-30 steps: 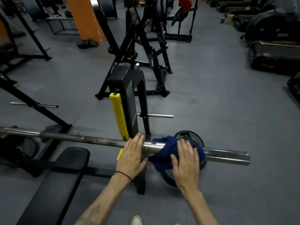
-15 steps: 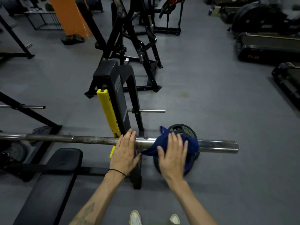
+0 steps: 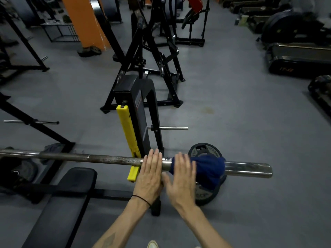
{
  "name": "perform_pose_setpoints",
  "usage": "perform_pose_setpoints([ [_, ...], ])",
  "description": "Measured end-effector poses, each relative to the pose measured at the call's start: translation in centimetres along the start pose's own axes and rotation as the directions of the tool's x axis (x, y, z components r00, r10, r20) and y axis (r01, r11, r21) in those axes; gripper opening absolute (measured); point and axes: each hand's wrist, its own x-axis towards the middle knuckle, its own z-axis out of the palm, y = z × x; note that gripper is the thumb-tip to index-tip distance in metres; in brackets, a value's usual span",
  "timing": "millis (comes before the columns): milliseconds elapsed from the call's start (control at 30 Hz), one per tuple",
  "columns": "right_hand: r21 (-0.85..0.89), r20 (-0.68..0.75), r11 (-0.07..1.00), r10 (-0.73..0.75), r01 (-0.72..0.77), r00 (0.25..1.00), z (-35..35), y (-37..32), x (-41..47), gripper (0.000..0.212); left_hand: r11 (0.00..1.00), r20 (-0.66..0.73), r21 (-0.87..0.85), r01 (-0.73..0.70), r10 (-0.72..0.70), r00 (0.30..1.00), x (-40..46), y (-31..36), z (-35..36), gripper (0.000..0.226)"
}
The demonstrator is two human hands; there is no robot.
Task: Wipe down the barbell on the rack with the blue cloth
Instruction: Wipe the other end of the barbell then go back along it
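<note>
The steel barbell (image 3: pixel 111 159) lies across the rack from the left edge to its bare sleeve end at the right. A dark blue cloth (image 3: pixel 208 167) is draped over the sleeve just right of the collar. My left hand (image 3: pixel 150 174) rests flat on the bar at the collar, fingers straight and pointing forward. My right hand (image 3: pixel 181 179), slightly blurred, lies palm down beside it, pressing on the cloth's left edge. Most of the cloth sits to the right of that hand.
The black rack upright with a yellow guard (image 3: pixel 128 135) stands behind the bar, with a chrome peg (image 3: pixel 168 128) on its side. A weight plate (image 3: pixel 204 152) leans on the floor under the sleeve. A black bench pad (image 3: pixel 59 203) sits lower left. Machines and treadmills (image 3: pixel 300 58) stand beyond.
My right hand has slid left along the bar, from the middle of the cloth to its left edge, close to my left hand. The left hand stays put.
</note>
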Motion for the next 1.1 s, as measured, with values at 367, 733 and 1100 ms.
perform_pose_setpoints([
  [367, -0.009, -0.089, 0.990, 0.142, -0.144, 0.986, -2.3, 4.5, 1.2, 0.072, 0.996, 0.087, -0.091, 0.005, 0.003, 0.996, 3.6, -1.2, -1.1, 0.114],
  [733, -0.044, -0.129, 0.990, 0.127, -0.133, 0.984, -3.4, 7.4, -0.3, 0.066, 0.992, 0.106, -0.119, 0.038, -0.025, 0.994, 1.8, -2.3, -1.1, 0.118],
  [1100, -0.100, -0.104, 0.994, 0.030, -0.041, 0.994, -3.1, 7.8, -0.3, 0.061, 0.975, 0.084, -0.206, 0.082, -0.066, 0.994, 1.4, -2.2, -0.2, 0.111],
])
